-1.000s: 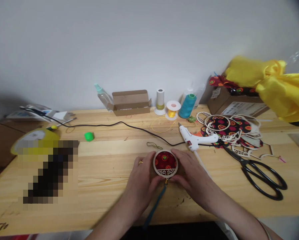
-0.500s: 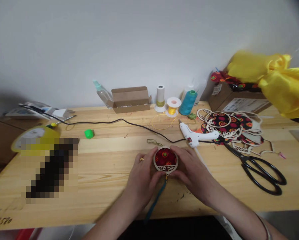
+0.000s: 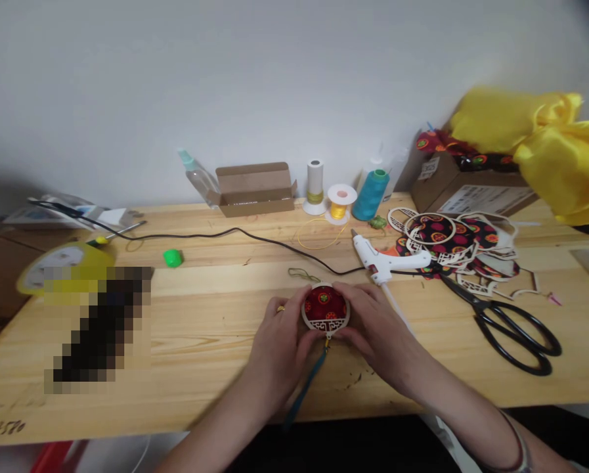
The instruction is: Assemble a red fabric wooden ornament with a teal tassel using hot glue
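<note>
Between my two hands is a round pendant (image 3: pixel 326 307) with a pale wooden rim, dark red patterned fabric and a fretwork band along its lower part. My left hand (image 3: pixel 282 332) grips its left edge, thumb at the bottom and fingers at the top. On the opposite edge my right hand (image 3: pixel 375 325) has the same kind of hold. A blue-green tassel (image 3: pixel 306 387) hangs from the pendant's lower end towards the table's front edge. From the top a thin olive cord loop (image 3: pixel 301 273) lies on the wood.
A white glue gun (image 3: pixel 385 259) lies beyond my right hand, its black cable (image 3: pixel 274 244) crossing the table. Black scissors (image 3: pixel 513 332) and fretwork frames with fabric (image 3: pixel 432 230) are to the right. Thread spools, including a teal cone (image 3: pixel 371 196), and an opened cardboard box (image 3: pixel 255 197) stand behind.
The view has shifted slightly, so most things sit a little higher in the picture. Both hands keep their hold on the pendant, with little visible movement.
</note>
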{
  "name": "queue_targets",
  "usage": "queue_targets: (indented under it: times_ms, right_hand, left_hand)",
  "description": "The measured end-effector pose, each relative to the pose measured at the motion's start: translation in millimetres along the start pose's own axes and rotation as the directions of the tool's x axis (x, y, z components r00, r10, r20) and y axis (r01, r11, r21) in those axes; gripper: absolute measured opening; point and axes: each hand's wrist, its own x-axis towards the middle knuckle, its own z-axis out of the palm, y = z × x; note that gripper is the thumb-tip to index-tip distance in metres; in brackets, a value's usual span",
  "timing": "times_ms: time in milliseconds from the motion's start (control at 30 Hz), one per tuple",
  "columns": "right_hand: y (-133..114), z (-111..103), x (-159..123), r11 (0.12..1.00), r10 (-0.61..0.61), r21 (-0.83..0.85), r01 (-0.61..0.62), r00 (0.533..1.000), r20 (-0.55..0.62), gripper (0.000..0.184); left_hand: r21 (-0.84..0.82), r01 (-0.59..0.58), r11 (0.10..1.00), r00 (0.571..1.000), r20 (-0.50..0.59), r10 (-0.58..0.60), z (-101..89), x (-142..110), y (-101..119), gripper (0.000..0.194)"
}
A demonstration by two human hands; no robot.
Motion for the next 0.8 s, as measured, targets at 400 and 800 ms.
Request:
queue_targets:
  times_ms: [400, 800]
  right_hand:
    - [-5.9, -2.1, 5.7, 0.999, 0.022, -0.038, -0.022, 1.0, 0.013, 0.049]
    - [-4.0, 0.1, 4.9, 0.999, 0.031, -0.012, -0.031, 1.0, -0.004, 0.056]
  left_hand:
    - [-0.014, 0.0, 1.0, 1.0, -0.005, 0.0, 0.5, 2.8, -1.6, 0.054]
    - [-0.081, 0.013, 0.997, 1.0, 0.009, -0.013, 1.3, 2.0, -5.0, 0.055]
